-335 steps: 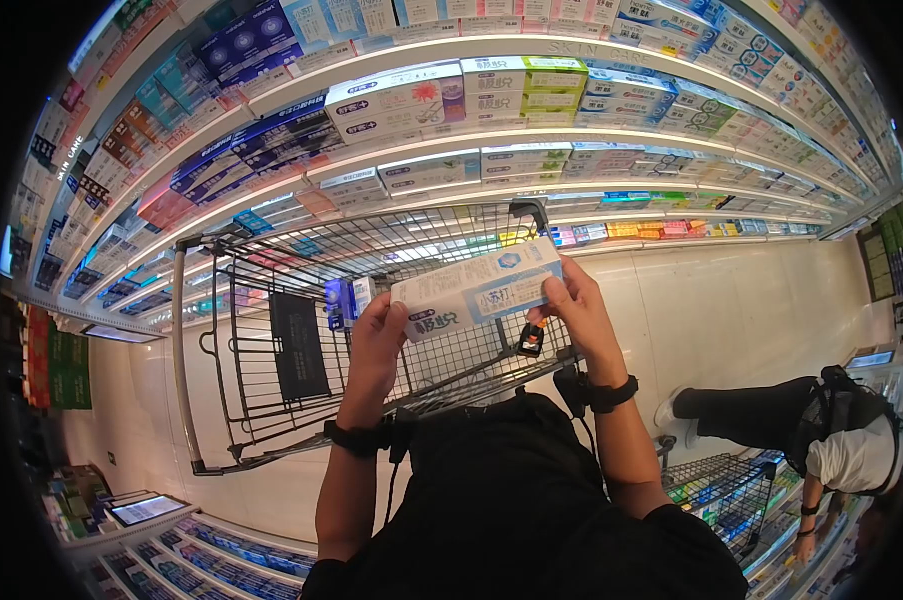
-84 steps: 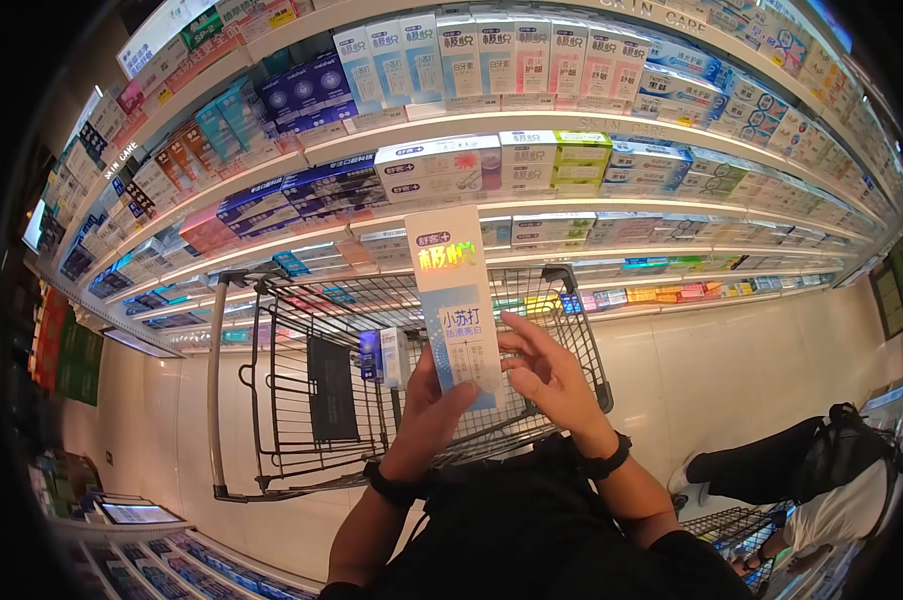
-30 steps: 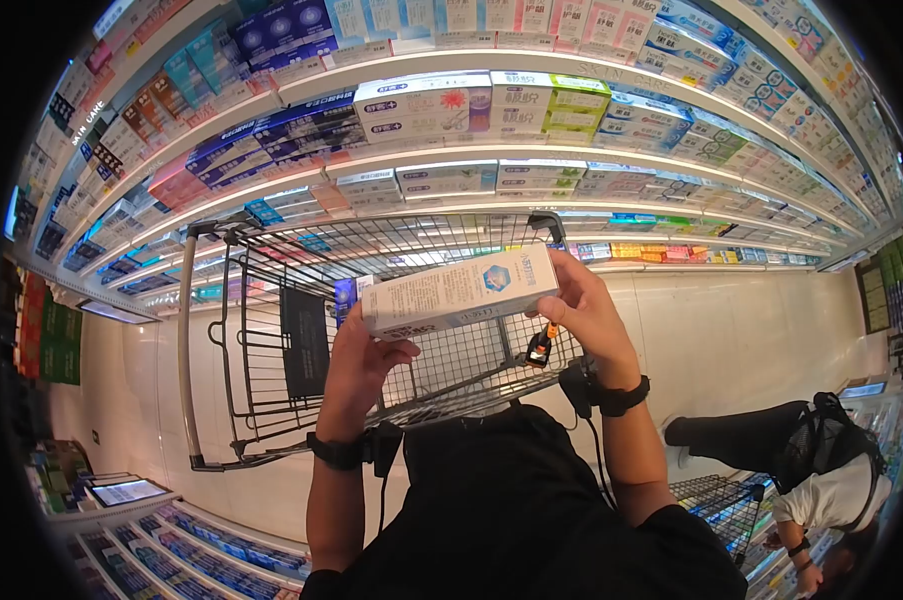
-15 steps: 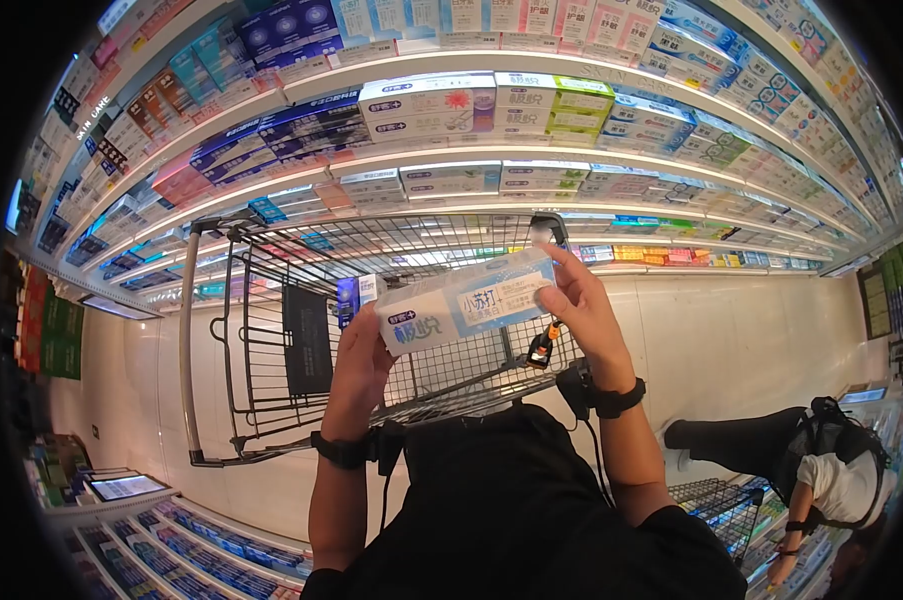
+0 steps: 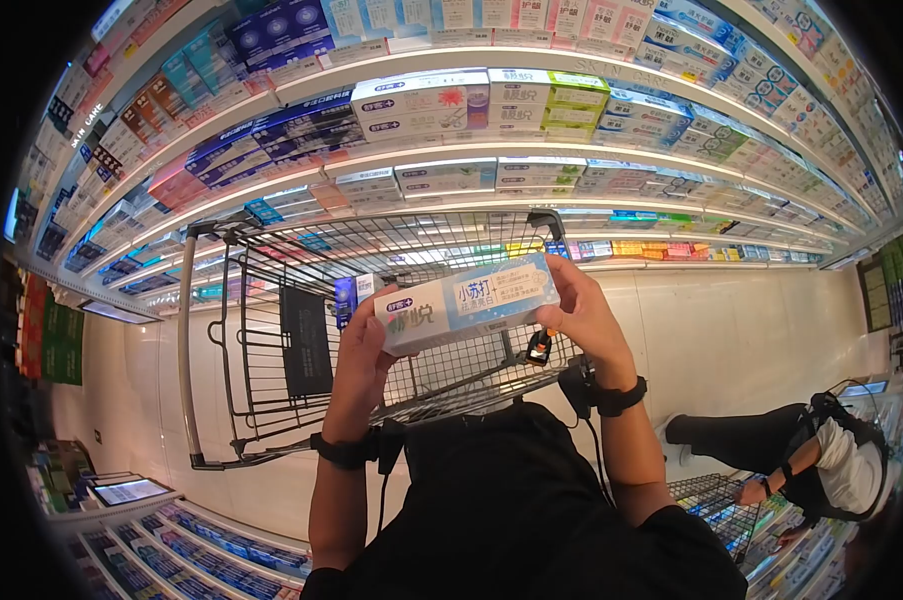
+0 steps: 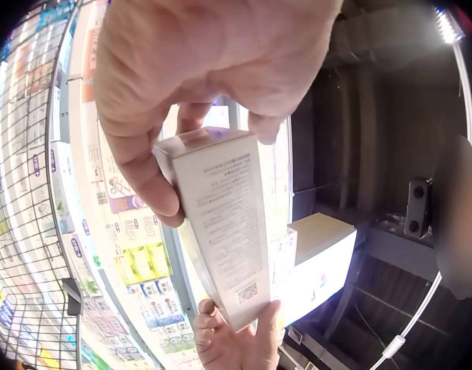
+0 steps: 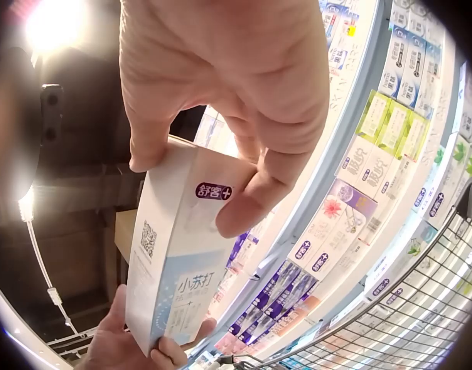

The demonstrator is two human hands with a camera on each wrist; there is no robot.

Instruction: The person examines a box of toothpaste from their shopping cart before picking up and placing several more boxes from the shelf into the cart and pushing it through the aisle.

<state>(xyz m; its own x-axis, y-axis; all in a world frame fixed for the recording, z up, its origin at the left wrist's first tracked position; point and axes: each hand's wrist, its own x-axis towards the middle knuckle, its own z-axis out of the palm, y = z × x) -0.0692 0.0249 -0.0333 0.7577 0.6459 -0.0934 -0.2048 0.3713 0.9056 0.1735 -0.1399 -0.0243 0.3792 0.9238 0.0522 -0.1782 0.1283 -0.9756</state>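
Observation:
A long white and light-blue carton [image 5: 466,305] is held level above the cart between both hands. The left hand [image 5: 359,360] grips its left end and the right hand [image 5: 593,318] pinches its right end. In the left wrist view, the left hand [image 6: 213,69] holds one end of the carton [image 6: 224,223], whose printed side with a square code shows; the right hand [image 6: 240,347] is at the far end. From the right wrist view, the right hand [image 7: 228,92] has thumb and fingers round the carton [image 7: 170,254], with the left hand [image 7: 128,343] at the opposite end.
The wire shopping cart [image 5: 281,400] holds a blue box [image 5: 345,300] and a white one beside it. Stocked shelves [image 5: 421,150] run behind it. A small black and orange item [image 5: 538,346] hangs near the right hand. A person in a light top [image 5: 851,470] bends at lower right beside another cart.
The carton has turned about its length, so its blue and white printed face now shows to the head view. Both hands still hold its ends. The person at lower right has shifted an arm.

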